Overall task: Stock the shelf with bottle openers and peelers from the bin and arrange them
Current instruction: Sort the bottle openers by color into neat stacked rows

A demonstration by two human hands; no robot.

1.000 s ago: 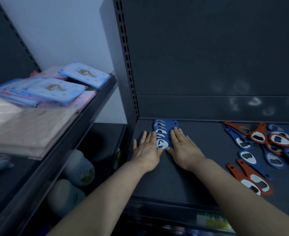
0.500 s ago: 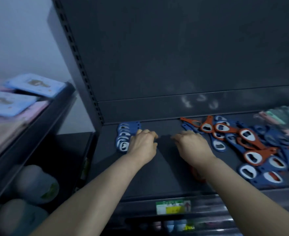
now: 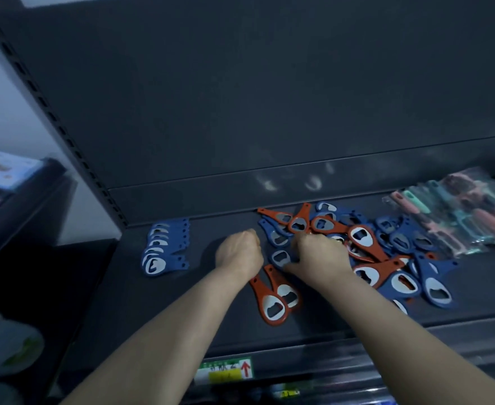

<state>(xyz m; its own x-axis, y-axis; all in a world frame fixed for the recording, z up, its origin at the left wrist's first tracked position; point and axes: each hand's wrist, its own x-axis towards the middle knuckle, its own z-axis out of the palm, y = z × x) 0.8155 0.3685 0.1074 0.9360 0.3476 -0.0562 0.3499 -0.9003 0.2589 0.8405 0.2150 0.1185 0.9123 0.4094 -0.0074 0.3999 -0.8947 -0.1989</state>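
A neat overlapping row of blue bottle openers lies at the left end of the dark shelf. A loose pile of blue and orange bottle openers covers the shelf's right half. Two orange openers lie apart near the front edge. My left hand hovers between the row and the pile, fingers curled, holding nothing I can see. My right hand reaches into the pile's left edge, thumb beside a blue opener; its fingertips are hidden. Packaged peelers in pink and teal lie at the far right.
The shelf's dark back panel rises right behind the openers. A price label sits on the front rail. A neighbouring shelf with blue packets stands to the left, with white bottles below it.
Both hands left the blue row, where they lay flat, and moved right to the loose pile with fingers curling. The view swung right, bringing the peelers in.
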